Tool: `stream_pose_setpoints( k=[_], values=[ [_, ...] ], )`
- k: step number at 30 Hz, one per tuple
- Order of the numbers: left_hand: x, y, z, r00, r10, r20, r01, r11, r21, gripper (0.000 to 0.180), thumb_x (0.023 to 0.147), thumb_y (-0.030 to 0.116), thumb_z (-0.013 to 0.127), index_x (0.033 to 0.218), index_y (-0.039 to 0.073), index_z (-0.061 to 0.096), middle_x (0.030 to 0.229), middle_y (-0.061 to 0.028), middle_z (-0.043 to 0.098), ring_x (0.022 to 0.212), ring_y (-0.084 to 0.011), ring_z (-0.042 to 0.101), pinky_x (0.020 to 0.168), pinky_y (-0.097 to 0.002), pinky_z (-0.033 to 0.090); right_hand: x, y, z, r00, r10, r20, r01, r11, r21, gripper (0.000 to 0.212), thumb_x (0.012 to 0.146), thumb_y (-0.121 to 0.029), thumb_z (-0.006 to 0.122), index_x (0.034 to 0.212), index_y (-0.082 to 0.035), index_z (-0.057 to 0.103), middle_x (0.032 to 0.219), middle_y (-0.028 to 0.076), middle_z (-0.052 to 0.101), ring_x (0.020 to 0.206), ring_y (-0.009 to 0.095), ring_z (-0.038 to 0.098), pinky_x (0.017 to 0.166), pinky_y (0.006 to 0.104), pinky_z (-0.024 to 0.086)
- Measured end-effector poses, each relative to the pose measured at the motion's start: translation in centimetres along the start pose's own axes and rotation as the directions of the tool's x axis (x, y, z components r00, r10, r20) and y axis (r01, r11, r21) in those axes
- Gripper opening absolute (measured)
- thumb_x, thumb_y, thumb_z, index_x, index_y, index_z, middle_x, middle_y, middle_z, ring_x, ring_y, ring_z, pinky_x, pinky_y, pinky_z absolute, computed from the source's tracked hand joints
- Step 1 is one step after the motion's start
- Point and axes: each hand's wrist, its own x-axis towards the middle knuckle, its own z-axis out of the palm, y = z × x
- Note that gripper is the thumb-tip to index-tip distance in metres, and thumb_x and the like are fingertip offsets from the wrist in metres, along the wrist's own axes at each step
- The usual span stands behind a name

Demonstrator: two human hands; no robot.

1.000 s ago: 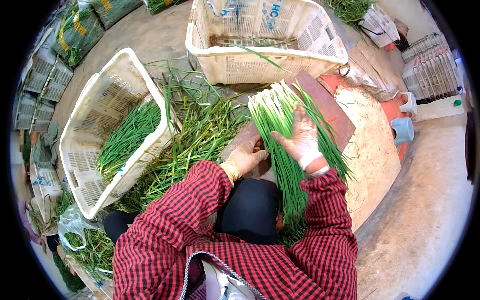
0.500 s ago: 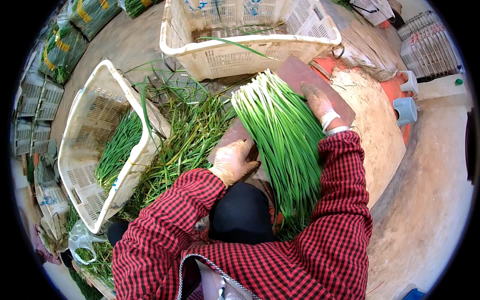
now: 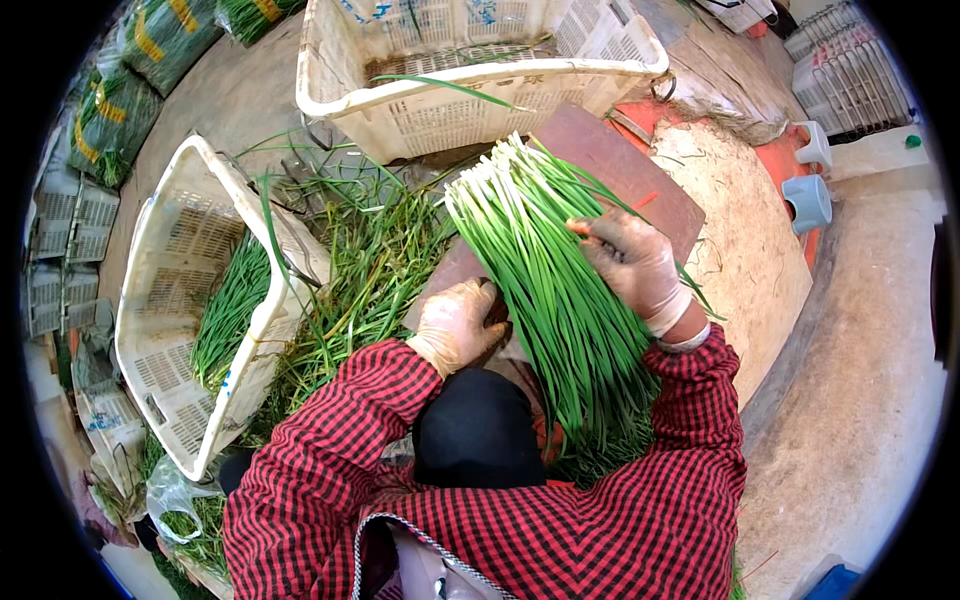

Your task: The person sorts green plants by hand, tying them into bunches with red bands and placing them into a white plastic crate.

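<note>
A thick bundle of garlic chives (image 3: 545, 270) lies slantwise on a brown board (image 3: 640, 170), pale stem ends away from me and green leaves toward my lap. My left hand (image 3: 458, 325), in a thin pale glove, is at the bundle's left edge. Its fingers are curled, and whatever they grip is hidden. Over the bundle's right side is my gloved right hand (image 3: 640, 262), fingers bent together. An orange-red bit shows at its fingertips; what it pinches is unclear. Some loose stalks pass beneath this hand. On the board beyond it shows a short red strip (image 3: 646, 201).
A white crate (image 3: 480, 85) stands ahead. To the left another crate (image 3: 200, 290) lies tipped, with chives inside. Loose trimmings (image 3: 370, 260) cover the floor between. Wrapped chive bundles (image 3: 170, 35) are at far left. A grey-blue plastic container (image 3: 806, 203) is on the right.
My right hand has come off the board by the stem ends, moving nearer me and onto the chives, its fingers now bent. A few stalks have spread rightward. My left hand has barely moved.
</note>
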Motion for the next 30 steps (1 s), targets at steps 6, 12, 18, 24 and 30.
stream_pose_setpoints(
  k=[6, 12, 18, 24, 30],
  values=[
    [0.0, -0.3, 0.6, 1.000, -0.005, -0.018, 0.005, 1.000, 0.009, 0.031, 0.070, 0.026, 0.066, 0.088, 0.002, 0.057, 0.085, -0.0177, 0.057, 0.081, -0.0356, 0.059, 0.070, -0.0443, 0.048, -0.2, 0.2, 1.2, 0.995, -0.100, -0.003, 0.096, 0.957, -0.274, 0.013, 0.077, -0.012, 0.066, 0.088, -0.009, 0.061, 0.079, 0.007, 0.061, 0.074, 0.027, 0.062, 0.064, 0.0349, 0.049],
    [0.1, -0.5, 0.8, 0.998, -0.057, -0.035, 0.052, 0.991, -0.122, 0.023, 0.071, 0.023, 0.061, 0.080, 0.002, 0.058, 0.079, -0.0181, 0.058, 0.077, -0.0359, 0.060, 0.069, -0.0439, 0.048, -0.4, -0.6, -0.5, 0.993, 0.116, -0.038, -0.109, 0.983, 0.147, 0.005, 0.085, -0.008, 0.061, 0.086, -0.004, 0.058, 0.074, 0.007, 0.058, 0.063, 0.013, 0.054, 0.058, 0.0262, 0.044],
    [-0.2, -0.4, 1.5, 0.988, -0.142, -0.058, 0.121, 0.954, -0.275, 0.023, 0.075, 0.024, 0.061, 0.087, 0.004, 0.062, 0.077, -0.0181, 0.062, 0.075, -0.0367, 0.060, 0.068, -0.0430, 0.048, 3.1, 0.6, -4.5, 0.879, 0.183, -0.440, -0.027, 0.941, 0.337, 0.033, 0.083, 0.002, 0.052, 0.115, -0.001, 0.056, 0.094, 0.006, 0.059, 0.087, 0.016, 0.057, 0.082, 0.0266, 0.046],
    [-0.5, -1.6, 1.4, 0.995, -0.088, -0.042, 0.067, 0.932, -0.357, 0.019, 0.081, 0.022, 0.061, 0.089, 0.006, 0.066, 0.075, -0.0175, 0.064, 0.073, -0.0341, 0.063, 0.067, -0.0407, 0.049, 6.1, 6.4, -3.9, 0.777, 0.612, -0.149, -0.629, 0.744, -0.224, 0.045, 0.082, -0.036, 0.057, 0.116, -0.006, 0.060, 0.103, 0.021, 0.064, 0.102, 0.034, 0.060, 0.088, 0.0411, 0.045],
    [-0.2, -1.1, 1.2, 0.986, -0.167, 0.004, 0.156, 0.911, -0.383, 0.021, 0.080, 0.023, 0.063, 0.089, 0.004, 0.066, 0.074, -0.0151, 0.066, 0.069, -0.0271, 0.066, 0.064, -0.0350, 0.051, 2.4, 13.3, -2.4, 0.571, 0.788, -0.232, -0.787, 0.444, -0.428, 0.045, 0.079, -0.043, 0.058, 0.099, -0.004, 0.067, 0.098, 0.019, 0.066, 0.094, 0.033, 0.063, 0.083, 0.0401, 0.047]
  ],
)
